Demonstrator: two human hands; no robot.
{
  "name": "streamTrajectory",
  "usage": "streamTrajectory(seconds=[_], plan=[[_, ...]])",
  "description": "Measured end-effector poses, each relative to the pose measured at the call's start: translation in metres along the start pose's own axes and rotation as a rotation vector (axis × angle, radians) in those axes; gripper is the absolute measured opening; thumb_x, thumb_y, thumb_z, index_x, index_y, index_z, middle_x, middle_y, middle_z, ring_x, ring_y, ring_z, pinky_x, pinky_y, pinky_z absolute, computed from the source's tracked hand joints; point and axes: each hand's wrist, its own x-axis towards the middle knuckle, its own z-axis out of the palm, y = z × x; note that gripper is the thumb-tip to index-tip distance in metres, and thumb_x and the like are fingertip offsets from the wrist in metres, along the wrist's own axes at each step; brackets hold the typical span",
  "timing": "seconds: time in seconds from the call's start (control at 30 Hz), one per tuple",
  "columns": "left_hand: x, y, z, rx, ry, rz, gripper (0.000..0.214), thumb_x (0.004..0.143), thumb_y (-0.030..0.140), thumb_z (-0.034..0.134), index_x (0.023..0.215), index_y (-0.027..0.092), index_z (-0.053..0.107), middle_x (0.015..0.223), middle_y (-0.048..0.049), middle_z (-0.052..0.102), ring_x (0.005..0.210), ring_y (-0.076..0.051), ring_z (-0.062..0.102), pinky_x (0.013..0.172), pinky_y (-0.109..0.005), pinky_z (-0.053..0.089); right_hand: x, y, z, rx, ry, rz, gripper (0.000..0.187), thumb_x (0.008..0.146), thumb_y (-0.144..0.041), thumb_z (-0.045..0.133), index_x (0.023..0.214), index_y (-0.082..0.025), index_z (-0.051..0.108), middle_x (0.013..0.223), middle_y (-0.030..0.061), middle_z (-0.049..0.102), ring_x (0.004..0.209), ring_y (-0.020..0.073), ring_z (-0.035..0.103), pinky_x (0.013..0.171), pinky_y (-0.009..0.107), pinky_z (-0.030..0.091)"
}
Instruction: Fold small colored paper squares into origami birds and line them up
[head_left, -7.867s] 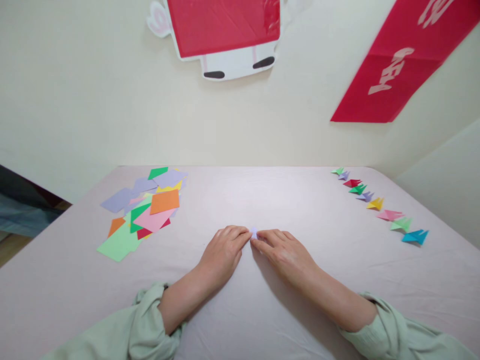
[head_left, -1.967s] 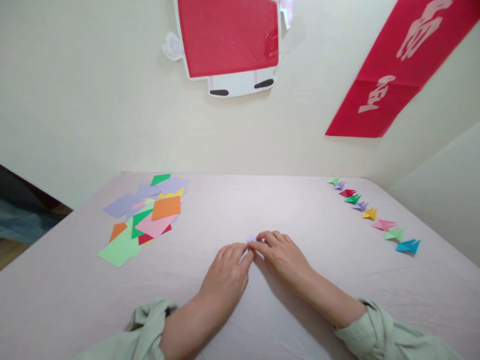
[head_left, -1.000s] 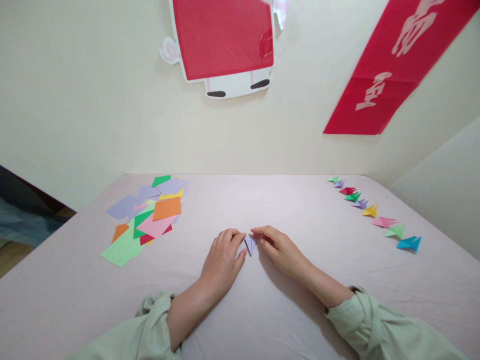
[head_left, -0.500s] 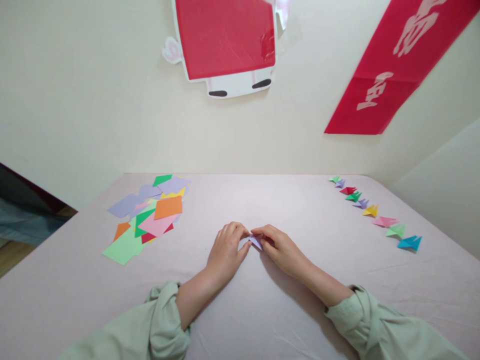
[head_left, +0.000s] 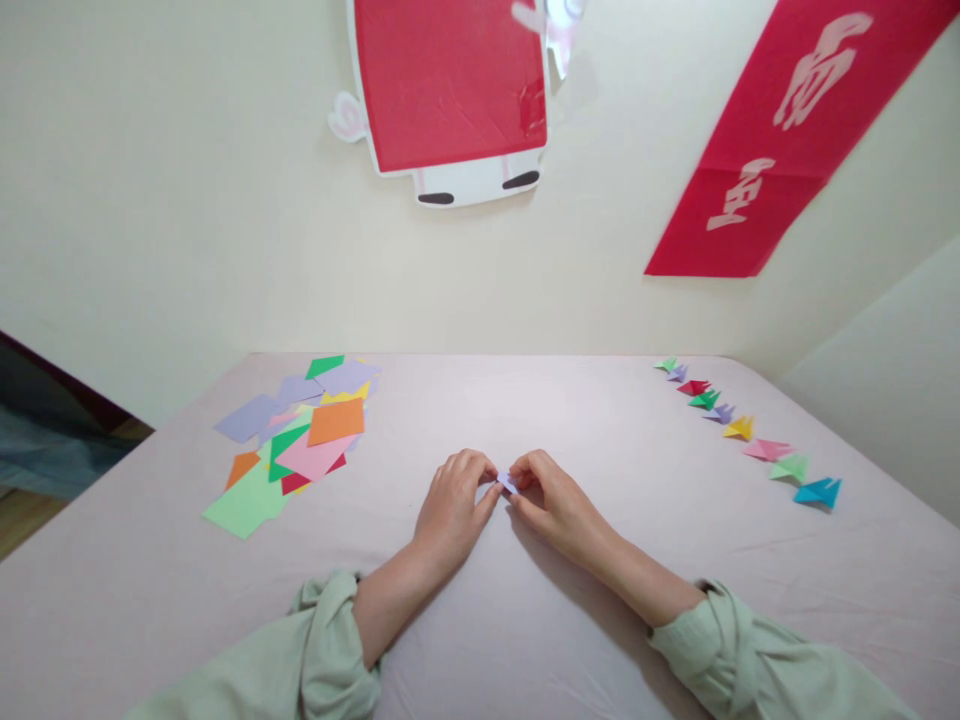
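A small folded piece of light purple paper (head_left: 506, 482) is held between my two hands, just above or on the tabletop. My left hand (head_left: 456, 500) pinches its left end between thumb and fingers. From the other side, the bent fingers and thumb of my right hand (head_left: 559, 505) close around its right end. The fingertips cover part of the paper, so its full folded shape is hidden.
Loose coloured paper sheets (head_left: 321, 457) lie overlapping on the left of the cloth-covered table (head_left: 465, 640). Several folded paper figures (head_left: 769, 450) form a slanting row at the right. Behind the table, a red banner (head_left: 750, 170) and a cartoon cutout (head_left: 457, 90) hang on the wall.
My right fingers have shifted slightly on the purple paper, and less of it shows now. My left hand keeps its pinch. The whole view has tipped a little upward.
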Motion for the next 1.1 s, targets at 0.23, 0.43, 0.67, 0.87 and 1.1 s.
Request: streamTrajectory(seconds=[0.23, 0.43, 0.67, 0.87, 1.1], plan=[[-0.001, -0.001, 0.0, -0.048, 0.003, -0.005, 0.008, 0.086, 0.018, 0.06, 0.093, 0.021, 0.057, 0.097, -0.0019, 0.061, 0.096, -0.021, 0.056, 0.086, -0.037, 0.043, 0.002, 0.003, -0.006, -0.15, 0.052, 0.055, 0.011, 0.084, -0.011, 0.048, 0.081, -0.021, 0.05, 0.077, -0.0008, 0.054, 0.07, 0.0156, 0.051, 0.065, 0.028, 0.039], [-0.001, 0.0, 0.0, -0.047, 0.011, -0.005, 0.009, 0.086, 0.015, 0.058, 0.092, 0.022, 0.059, 0.098, -0.0022, 0.061, 0.096, -0.021, 0.056, 0.086, -0.037, 0.043, 0.001, -0.001, -0.006, -0.181, 0.04, 0.08, 0.005, 0.087, -0.018, 0.05, 0.088, -0.022, 0.053, 0.082, 0.0, 0.059, 0.072, 0.0157, 0.054, 0.065, 0.027, 0.039], [-0.001, 0.001, -0.002, -0.087, -0.01, 0.012, 0.014, 0.087, 0.016, 0.056, 0.095, 0.024, 0.064, 0.102, -0.0031, 0.062, 0.1, -0.022, 0.056, 0.09, -0.04, 0.043, 0.002, -0.006, -0.003, -0.282, 0.021, 0.047, 0.003, 0.085, -0.019, 0.054, 0.083, -0.022, 0.055, 0.08, 0.0004, 0.06, 0.07, 0.0157, 0.054, 0.063, 0.027, 0.037], [0.002, 0.005, -0.003, -0.216, 0.028, -0.08, 0.009, 0.086, 0.024, 0.057, 0.093, 0.021, 0.062, 0.096, -0.0036, 0.065, 0.094, -0.021, 0.059, 0.086, -0.037, 0.044, 0.006, -0.003, -0.003, 0.111, 0.06, 0.167, 0.012, 0.088, -0.024, 0.05, 0.077, -0.021, 0.052, 0.063, -0.0043, 0.053, 0.058, 0.0133, 0.05, 0.055, 0.024, 0.036], [0.009, 0.011, -0.003, -0.514, -0.018, -0.209, 0.015, 0.087, 0.028, 0.054, 0.079, 0.018, 0.061, 0.079, -0.0009, 0.063, 0.077, -0.017, 0.057, 0.072, -0.027, 0.043, 0.007, -0.005, 0.002, 0.257, 0.048, 0.147, 0.014, 0.088, -0.027, 0.052, 0.076, -0.02, 0.051, 0.063, -0.0043, 0.052, 0.058, 0.0125, 0.05, 0.055, 0.023, 0.038]])
